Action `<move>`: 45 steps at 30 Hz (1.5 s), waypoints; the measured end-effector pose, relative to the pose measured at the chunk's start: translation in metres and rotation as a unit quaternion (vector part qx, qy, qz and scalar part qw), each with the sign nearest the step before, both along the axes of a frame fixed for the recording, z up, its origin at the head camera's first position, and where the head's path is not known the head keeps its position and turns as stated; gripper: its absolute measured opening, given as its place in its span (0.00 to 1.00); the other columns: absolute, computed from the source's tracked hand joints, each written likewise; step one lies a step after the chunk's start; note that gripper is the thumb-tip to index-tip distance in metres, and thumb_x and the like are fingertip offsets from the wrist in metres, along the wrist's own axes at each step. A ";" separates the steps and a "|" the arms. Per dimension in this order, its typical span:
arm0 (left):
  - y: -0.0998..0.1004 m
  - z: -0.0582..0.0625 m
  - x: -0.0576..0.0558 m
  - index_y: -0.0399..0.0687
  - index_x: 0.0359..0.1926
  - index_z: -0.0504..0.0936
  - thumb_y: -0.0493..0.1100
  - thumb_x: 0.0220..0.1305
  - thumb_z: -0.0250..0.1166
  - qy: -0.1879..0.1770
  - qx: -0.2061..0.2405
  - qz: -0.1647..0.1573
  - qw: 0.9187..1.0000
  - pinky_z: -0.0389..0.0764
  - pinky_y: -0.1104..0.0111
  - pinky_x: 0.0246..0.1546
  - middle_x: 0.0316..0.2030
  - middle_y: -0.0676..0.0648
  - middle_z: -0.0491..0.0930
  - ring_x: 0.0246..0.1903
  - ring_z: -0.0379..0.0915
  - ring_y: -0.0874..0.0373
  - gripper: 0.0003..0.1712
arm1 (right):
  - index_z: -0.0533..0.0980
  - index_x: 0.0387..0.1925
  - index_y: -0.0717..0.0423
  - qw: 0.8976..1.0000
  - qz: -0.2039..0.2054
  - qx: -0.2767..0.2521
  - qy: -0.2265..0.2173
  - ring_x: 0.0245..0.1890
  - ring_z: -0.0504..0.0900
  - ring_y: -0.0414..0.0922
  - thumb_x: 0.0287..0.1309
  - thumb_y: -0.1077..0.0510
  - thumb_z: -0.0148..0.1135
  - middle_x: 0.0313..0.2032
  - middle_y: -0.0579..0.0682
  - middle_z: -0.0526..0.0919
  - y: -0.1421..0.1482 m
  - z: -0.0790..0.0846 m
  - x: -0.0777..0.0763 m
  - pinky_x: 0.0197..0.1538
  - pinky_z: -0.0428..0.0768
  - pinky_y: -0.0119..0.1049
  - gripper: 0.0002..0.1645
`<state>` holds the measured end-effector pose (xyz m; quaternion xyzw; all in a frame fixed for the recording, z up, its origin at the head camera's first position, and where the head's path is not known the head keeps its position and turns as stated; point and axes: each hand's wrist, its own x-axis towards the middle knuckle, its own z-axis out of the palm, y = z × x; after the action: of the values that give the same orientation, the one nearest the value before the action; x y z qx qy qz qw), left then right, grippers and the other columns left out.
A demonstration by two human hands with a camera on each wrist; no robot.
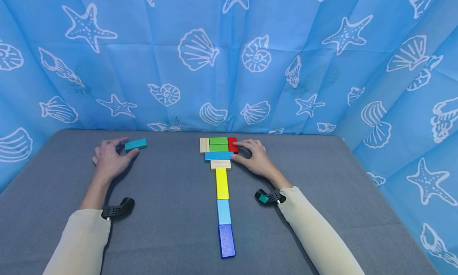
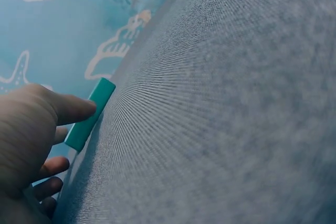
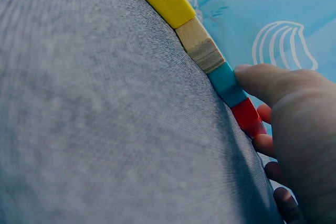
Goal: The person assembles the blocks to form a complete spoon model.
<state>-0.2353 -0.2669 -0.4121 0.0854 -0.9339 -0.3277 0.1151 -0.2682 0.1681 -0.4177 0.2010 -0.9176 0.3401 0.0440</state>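
At the far left of the table, my left hand [image 1: 110,157] pinches a teal wooden block [image 1: 136,145] between thumb and fingers. The left wrist view shows the thumb across the teal block's face [image 2: 90,116]. My right hand [image 1: 255,157] is at the right end of a block layout. Its index fingertip touches the red block [image 1: 232,141], and its thumb tip meets the end of the blue block [image 1: 216,157]. Two green blocks [image 1: 218,141] lie between the red block and an upright plain wood block [image 1: 204,145].
Below the blue block a short plain wood block [image 1: 220,164] lies crosswise. A line runs from it towards me: a yellow block [image 1: 222,183], a light blue block [image 1: 224,212] and a dark blue block [image 1: 227,241]. A blue shell-print curtain [image 1: 229,88] hangs behind the grey table [image 1: 171,227].
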 end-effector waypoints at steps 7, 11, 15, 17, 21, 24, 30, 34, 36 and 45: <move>0.000 0.000 0.000 0.32 0.69 0.69 0.48 0.70 0.65 -0.003 -0.011 -0.007 1.000 0.49 0.31 0.57 0.65 0.20 0.58 0.66 0.47 0.21 0.34 | 0.77 0.65 0.49 1.000 -0.003 0.001 -0.004 0.64 0.64 0.54 0.63 0.44 0.69 0.63 0.54 0.75 0.000 0.000 0.000 0.66 0.60 0.58 0.32; 0.000 0.000 0.000 0.32 0.69 0.69 0.47 0.71 0.63 -0.005 -0.014 -0.008 1.000 0.49 0.31 0.57 0.65 0.21 0.58 0.65 0.48 0.22 0.32 | 0.77 0.65 0.50 1.000 -0.001 0.000 -0.004 0.64 0.65 0.54 0.63 0.44 0.68 0.62 0.55 0.75 0.000 0.001 0.001 0.65 0.60 0.58 0.32; 0.000 -0.001 0.000 0.32 0.68 0.71 0.46 0.73 0.62 0.000 -0.014 -0.008 1.000 0.50 0.32 0.56 0.65 0.21 0.59 0.65 0.49 0.22 0.29 | 0.77 0.65 0.50 1.000 0.001 0.000 -0.002 0.63 0.65 0.55 0.63 0.44 0.69 0.62 0.55 0.75 -0.001 0.001 0.001 0.65 0.60 0.58 0.32; 0.000 -0.001 0.000 0.32 0.67 0.71 0.45 0.73 0.62 0.003 -0.013 -0.007 1.000 0.50 0.32 0.56 0.64 0.21 0.59 0.65 0.49 0.22 0.28 | 0.77 0.65 0.50 1.000 0.000 0.001 -0.002 0.63 0.65 0.54 0.63 0.44 0.69 0.62 0.55 0.75 0.000 0.001 0.000 0.65 0.61 0.57 0.32; 0.001 -0.001 0.001 0.33 0.66 0.72 0.46 0.74 0.62 0.008 -0.009 -0.007 1.000 0.50 0.32 0.56 0.63 0.22 0.61 0.64 0.49 0.23 0.27 | 0.77 0.65 0.50 1.000 -0.002 0.003 0.001 0.63 0.65 0.54 0.63 0.45 0.69 0.62 0.55 0.76 0.000 0.000 -0.001 0.64 0.61 0.57 0.32; 0.002 0.000 0.000 0.34 0.66 0.72 0.46 0.74 0.62 0.011 -0.001 -0.006 1.000 0.50 0.33 0.56 0.63 0.23 0.62 0.65 0.50 0.23 0.27 | 0.77 0.65 0.50 1.000 -0.002 0.003 0.003 0.63 0.65 0.54 0.63 0.44 0.69 0.62 0.54 0.76 0.000 -0.001 -0.001 0.64 0.61 0.57 0.31; 0.008 0.007 -0.003 0.35 0.68 0.72 0.48 0.75 0.61 0.017 0.021 -0.016 1.000 0.48 0.31 0.58 0.66 0.23 0.60 0.66 0.50 0.23 0.28 | 0.77 0.65 0.50 1.000 -0.002 0.000 0.001 0.63 0.65 0.54 0.63 0.44 0.69 0.62 0.54 0.76 -0.001 0.000 -0.001 0.64 0.61 0.56 0.32; 0.019 0.018 -0.003 0.36 0.67 0.73 0.48 0.74 0.62 0.038 0.040 -0.042 0.998 0.48 0.29 0.58 0.65 0.25 0.62 0.65 0.51 0.24 0.28 | 0.77 0.65 0.49 1.000 -0.004 0.002 -0.002 0.63 0.65 0.54 0.63 0.44 0.69 0.62 0.54 0.75 -0.001 0.000 -0.001 0.65 0.61 0.56 0.32; 0.026 0.024 -0.002 0.36 0.66 0.73 0.48 0.74 0.63 0.053 0.048 -0.056 0.996 0.49 0.30 0.58 0.63 0.25 0.64 0.64 0.54 0.26 0.28 | 0.77 0.65 0.49 1.000 -0.005 0.003 -0.002 0.63 0.65 0.54 0.63 0.44 0.69 0.62 0.54 0.75 -0.001 0.000 0.000 0.65 0.61 0.56 0.32; 0.065 0.044 -0.005 0.36 0.65 0.75 0.45 0.72 0.65 0.072 0.053 -0.118 0.989 0.55 0.34 0.55 0.61 0.29 0.67 0.59 0.63 0.33 0.27 | 0.77 0.66 0.49 1.000 -0.006 0.003 -0.005 0.63 0.64 0.54 0.63 0.44 0.69 0.63 0.54 0.75 -0.001 0.000 -0.001 0.65 0.61 0.57 0.32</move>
<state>-0.2403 -0.2017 -0.3677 -0.0429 -0.9079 -0.3936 0.1377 -0.2689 0.1670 -0.4176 0.1939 -0.9200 0.3381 0.0411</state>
